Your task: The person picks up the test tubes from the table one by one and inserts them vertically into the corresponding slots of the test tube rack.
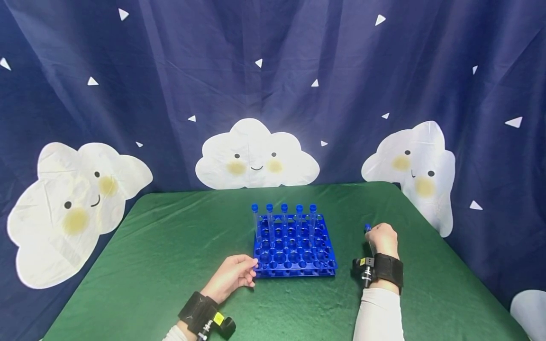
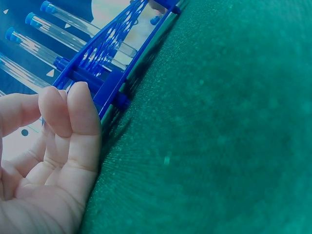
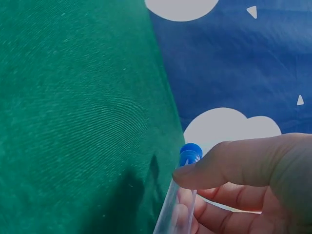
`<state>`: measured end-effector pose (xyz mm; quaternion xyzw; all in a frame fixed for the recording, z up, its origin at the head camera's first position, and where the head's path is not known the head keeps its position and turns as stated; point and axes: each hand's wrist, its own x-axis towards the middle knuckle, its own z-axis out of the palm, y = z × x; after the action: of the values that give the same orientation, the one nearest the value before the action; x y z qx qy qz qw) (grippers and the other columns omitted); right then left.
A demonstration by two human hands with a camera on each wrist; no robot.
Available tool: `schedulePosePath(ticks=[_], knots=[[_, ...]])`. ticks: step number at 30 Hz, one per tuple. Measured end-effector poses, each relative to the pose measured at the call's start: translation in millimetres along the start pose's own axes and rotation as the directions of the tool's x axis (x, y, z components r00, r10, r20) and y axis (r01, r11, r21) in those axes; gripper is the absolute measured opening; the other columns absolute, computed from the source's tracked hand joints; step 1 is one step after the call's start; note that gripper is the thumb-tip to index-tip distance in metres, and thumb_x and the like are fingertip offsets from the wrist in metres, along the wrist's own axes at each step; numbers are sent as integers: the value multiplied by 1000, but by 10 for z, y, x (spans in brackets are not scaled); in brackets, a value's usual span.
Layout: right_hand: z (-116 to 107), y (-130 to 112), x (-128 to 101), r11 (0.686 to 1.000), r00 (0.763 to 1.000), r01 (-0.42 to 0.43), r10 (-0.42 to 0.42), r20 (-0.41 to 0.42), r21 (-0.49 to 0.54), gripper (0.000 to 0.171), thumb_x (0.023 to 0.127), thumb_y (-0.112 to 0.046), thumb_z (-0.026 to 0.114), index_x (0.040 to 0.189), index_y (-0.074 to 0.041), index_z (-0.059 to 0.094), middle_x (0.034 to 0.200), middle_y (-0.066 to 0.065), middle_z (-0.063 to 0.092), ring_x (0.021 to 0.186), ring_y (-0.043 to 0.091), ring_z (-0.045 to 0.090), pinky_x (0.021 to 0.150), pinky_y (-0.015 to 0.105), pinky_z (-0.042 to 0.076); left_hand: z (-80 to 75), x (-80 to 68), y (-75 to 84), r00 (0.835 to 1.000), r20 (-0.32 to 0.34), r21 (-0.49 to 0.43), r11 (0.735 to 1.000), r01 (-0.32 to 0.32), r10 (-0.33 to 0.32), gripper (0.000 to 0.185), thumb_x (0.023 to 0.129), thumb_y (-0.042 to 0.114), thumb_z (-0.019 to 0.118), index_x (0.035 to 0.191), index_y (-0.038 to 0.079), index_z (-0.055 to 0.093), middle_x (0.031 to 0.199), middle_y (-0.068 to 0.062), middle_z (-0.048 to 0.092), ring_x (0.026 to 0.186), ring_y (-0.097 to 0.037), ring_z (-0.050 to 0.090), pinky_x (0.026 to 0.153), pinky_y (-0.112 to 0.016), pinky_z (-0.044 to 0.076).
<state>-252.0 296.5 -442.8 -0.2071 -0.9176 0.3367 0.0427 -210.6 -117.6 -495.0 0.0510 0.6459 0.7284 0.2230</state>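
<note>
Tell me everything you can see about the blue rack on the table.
The blue rack looks like glossy plastic, square, with tiers of round holes. It sits flat on the green tablecloth. Five clear capped tubes stand upright in its far row; the other holes look empty. The left hand touches its near-left corner with its fingertips. The right hand, holding another tube, is apart from it.

Six capped test tubes in all: five upright in the back row (image 1: pixel 283 221), one more (image 1: pixel 368 235) off to the right. One blue rack (image 1: pixel 294 251). Two hands: left (image 1: pixel 230 277), right (image 1: pixel 384 239). One green bench (image 1: pixel 149 246). Three whole cloud faces on one curtain (image 1: pixel 298 71).
</note>
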Motion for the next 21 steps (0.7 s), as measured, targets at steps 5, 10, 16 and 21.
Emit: schedulePosePath(ticks=[5, 10, 16, 21], knots=[[-52, -48, -4, 998, 1000, -9, 7, 24, 68, 9, 83, -7, 59, 86, 0, 57, 81, 14, 58, 76, 30, 56, 57, 32, 43, 2, 2, 5, 1000, 0, -2, 1000, 2, -2, 16, 94, 21, 63, 92, 6, 60, 71, 3, 62, 58, -7, 57, 66, -30, 59], [-105, -160, -25, 991, 998, 37, -44, 48, 127, 21, 88, -8, 58, 104, 6, 56, 97, 22, 59, 81, 29, 57, 59, 30, 45, 8, -2, 13, 1000, 9, -7, 1000, -1, 1, 13, 95, 19, 62, 92, 6, 60, 71, 4, 62, 57, -7, 57, 66, -30, 59], [-138, -345, -63, 966, 988, 145, -154, 23, 213, 31, 88, -10, 56, 116, 5, 54, 104, 21, 58, 83, 26, 58, 63, 26, 47, 6, -5, 16, 1000, 12, -10, 1000, 4, -4, 13, 95, 18, 61, 92, 6, 60, 71, 4, 61, 57, -7, 57, 66, -30, 59], [-170, -523, -132, 931, 971, 239, -234, -52, 274, 31, 86, -6, 57, 116, 2, 56, 101, 15, 62, 79, 15, 56, 64, 21, 47, 3, -2, 17, 1000, 10, -5, 1000, 4, -4, 14, 95, 18, 61, 93, 4, 60, 71, 3, 61, 58, -7, 57, 66, -30, 59]])
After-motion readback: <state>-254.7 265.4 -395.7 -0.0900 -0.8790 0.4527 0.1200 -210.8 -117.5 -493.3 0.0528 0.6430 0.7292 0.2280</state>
